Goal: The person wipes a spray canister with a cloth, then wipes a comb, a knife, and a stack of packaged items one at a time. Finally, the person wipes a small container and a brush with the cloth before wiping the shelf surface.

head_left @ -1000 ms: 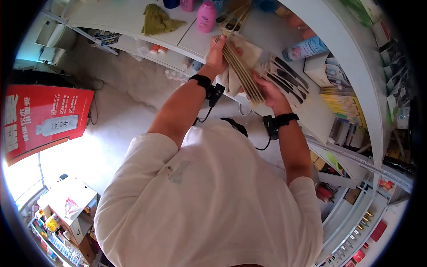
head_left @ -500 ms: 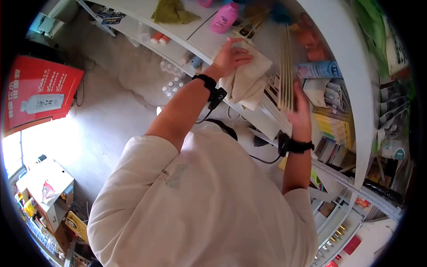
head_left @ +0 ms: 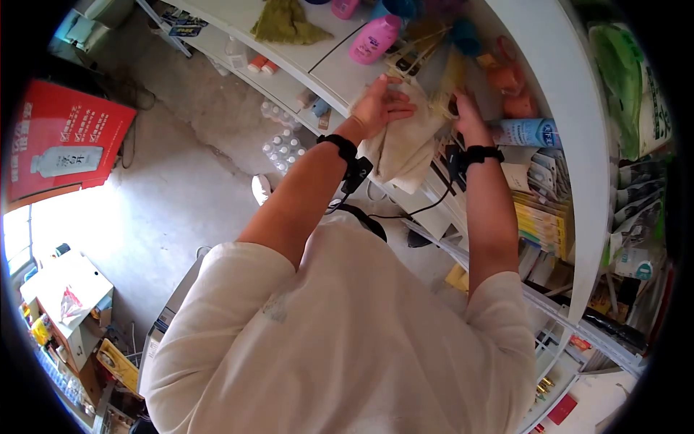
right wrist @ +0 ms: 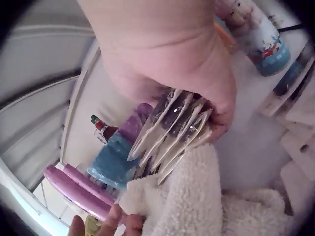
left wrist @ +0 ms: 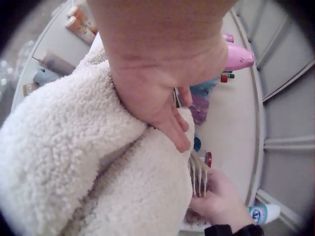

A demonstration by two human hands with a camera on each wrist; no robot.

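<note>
A cream fluffy towel [head_left: 401, 152] lies bunched on the white shelf top. On its upper part rests my left hand [head_left: 379, 108], fingers extended and spread. My right hand [head_left: 470, 119], just beyond the towel's right side, grips a stack of flat packs [right wrist: 172, 130] with clear plastic fronts and dark contents. In the right wrist view the packs stand side by side, their lower ends right at the towel. Their edges [left wrist: 199, 173] also show beside the towel in the left wrist view. What the packs contain is too obscured to name.
Behind the towel stand a pink bottle [head_left: 374, 40] and a blue container [head_left: 466, 36]. A green cloth [head_left: 289, 22] lies at the left. To the right are a blue aerosol can [head_left: 526, 132], orange items [head_left: 510, 79] and yellow packs [head_left: 538, 224]. A curved white upright [head_left: 589, 217] borders the shelf.
My left hand has let go of the stack and moved onto the towel. My right hand swung the packs to the right, then brought them back beside the towel's far edge.
</note>
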